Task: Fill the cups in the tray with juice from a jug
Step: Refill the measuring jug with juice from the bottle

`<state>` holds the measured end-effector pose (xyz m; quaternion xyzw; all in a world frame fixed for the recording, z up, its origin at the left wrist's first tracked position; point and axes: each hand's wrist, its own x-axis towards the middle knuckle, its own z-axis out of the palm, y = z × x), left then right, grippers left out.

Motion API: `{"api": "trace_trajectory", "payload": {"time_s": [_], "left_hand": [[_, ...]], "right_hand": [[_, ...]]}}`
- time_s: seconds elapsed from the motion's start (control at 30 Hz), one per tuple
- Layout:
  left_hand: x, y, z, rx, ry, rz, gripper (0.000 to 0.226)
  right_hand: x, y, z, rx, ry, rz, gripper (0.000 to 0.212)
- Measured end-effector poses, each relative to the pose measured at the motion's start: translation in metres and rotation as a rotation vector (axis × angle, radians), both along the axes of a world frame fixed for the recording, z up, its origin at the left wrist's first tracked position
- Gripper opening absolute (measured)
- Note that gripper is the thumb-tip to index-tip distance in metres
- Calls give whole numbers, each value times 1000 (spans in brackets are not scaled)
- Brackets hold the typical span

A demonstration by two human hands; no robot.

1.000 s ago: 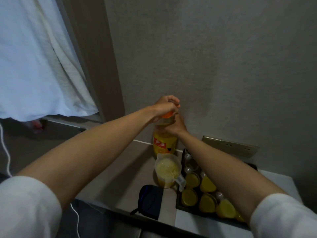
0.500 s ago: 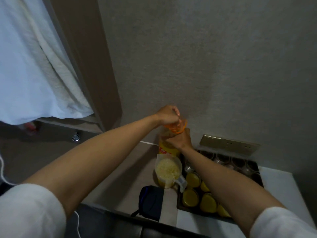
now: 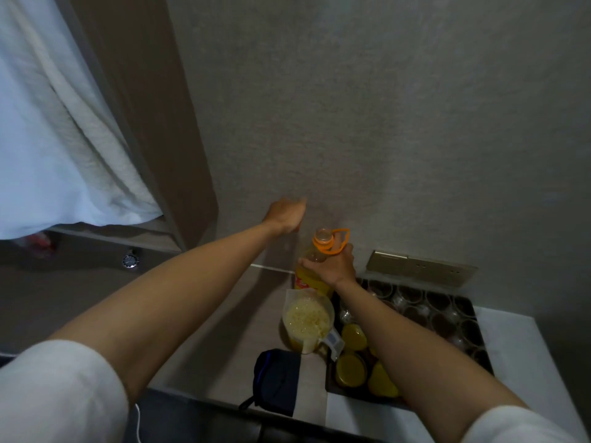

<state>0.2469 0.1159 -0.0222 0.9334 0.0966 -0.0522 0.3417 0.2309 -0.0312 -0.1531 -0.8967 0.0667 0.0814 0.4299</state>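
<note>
While the right hand (image 3: 334,266) grips the open bottle (image 3: 311,270), tilt slowly over the jug (image 3: 307,324); left hand's (image 3: 286,214) grip is unclear.

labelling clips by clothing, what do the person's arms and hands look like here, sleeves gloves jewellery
Both arms wear white sleeves pushed up above the elbow, leaving the forearms bare. The left hand and right hand are bare: no gloves, and no watch, bracelet or ring shows at the wrists or fingers in view. The sleeves look plain, without print or markings.
</note>
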Motion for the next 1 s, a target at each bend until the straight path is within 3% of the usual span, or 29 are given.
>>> {"api": "trace_trajectory", "payload": {"time_s": [0.27, 0.53, 0.73, 1.0], "left_hand": [[5, -24, -18, 108, -76, -247, 27], [3, -26, -17, 255, -182, -365, 34], [1, -28, 5, 421, -5, -540, 14], [-1, -45, 22, 681, -56, -558, 38]], "right_hand": [[-2, 0, 9, -37, -23, 71, 86], [-4, 1, 12, -69, -38, 69, 86], [-5, 2, 12, -60, -21, 62, 87], [-8, 0, 11, -53, -28, 43, 88]]}}
